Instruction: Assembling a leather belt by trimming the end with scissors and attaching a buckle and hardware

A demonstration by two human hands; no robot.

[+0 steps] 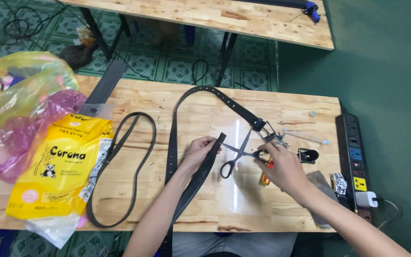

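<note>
left hand (198,151) grip pinches belt end (216,145); right hand (281,167) hides scissors (238,153) handle.

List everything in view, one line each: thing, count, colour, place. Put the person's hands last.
Table: 1, light wood, centre.
Second table: 1, light wood, top.
Wide belt: 1, black, looped across the table's middle.
Thin belt: 1, dark, looped left of the wide belt.
Scissors: 1, black handles, centre.
Yellow packet: 1, yellow, table's left.
Plastic bags: 2, yellow-green and pink, far left.
Power strip: 1, black, table's right edge.
Watch: 1, silver, by the power strip.
Left hand: pinches the wide belt's end.
Right hand: on the scissors.
</note>
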